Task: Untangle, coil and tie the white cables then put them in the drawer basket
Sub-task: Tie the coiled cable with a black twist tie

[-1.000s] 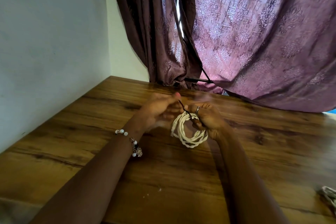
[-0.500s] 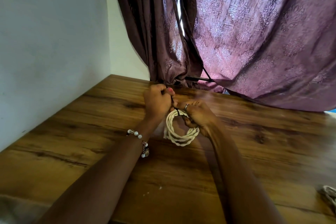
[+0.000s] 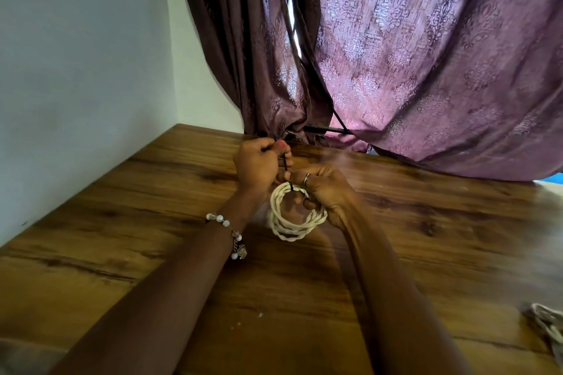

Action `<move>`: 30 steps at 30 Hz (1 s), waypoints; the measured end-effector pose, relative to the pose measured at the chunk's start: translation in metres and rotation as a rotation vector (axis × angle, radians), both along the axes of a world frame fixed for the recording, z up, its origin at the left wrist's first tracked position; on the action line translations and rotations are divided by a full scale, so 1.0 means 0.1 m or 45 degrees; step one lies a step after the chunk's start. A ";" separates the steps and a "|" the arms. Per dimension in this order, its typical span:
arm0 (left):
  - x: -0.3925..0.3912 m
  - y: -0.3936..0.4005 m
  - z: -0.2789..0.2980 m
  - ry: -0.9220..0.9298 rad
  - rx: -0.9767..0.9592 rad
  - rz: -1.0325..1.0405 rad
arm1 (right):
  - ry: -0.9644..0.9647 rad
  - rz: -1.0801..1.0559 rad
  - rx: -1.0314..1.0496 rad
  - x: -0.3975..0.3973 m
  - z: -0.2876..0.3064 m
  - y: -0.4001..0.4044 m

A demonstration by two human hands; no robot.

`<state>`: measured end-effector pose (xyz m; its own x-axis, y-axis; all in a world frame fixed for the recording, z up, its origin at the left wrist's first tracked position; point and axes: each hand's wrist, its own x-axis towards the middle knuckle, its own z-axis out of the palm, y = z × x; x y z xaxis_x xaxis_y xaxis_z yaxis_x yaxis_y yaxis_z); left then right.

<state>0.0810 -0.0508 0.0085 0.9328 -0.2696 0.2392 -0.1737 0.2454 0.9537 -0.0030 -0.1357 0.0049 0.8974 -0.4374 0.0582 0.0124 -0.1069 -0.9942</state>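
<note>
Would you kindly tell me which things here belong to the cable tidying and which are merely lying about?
Part of the job:
- white coil, held by the right hand
- black tie around the coil, pulled by the left hand
- another cable bundle, at the table's right edge, blurred

Just there:
- table
- curtain
- bracelet

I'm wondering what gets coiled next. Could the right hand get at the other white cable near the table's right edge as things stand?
Probably not yet: the right hand grips the white cable coil being tied, though the table between looks bare.
</note>
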 end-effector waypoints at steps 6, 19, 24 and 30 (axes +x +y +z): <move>-0.12 0.07 0.04 0.193 0.071 -0.496 | -0.115 -0.153 0.308 -0.06 0.05 0.02; -0.23 -0.07 -0.16 0.062 0.238 -0.418 | -0.320 -0.350 0.317 -0.04 -0.02 -0.13; -0.20 -0.05 -0.16 0.083 0.292 -0.307 | -0.479 -0.349 0.613 -0.01 0.02 -0.14; -0.23 -0.04 -0.15 -0.061 0.277 -0.245 | -0.486 -0.332 0.653 -0.03 0.12 -0.30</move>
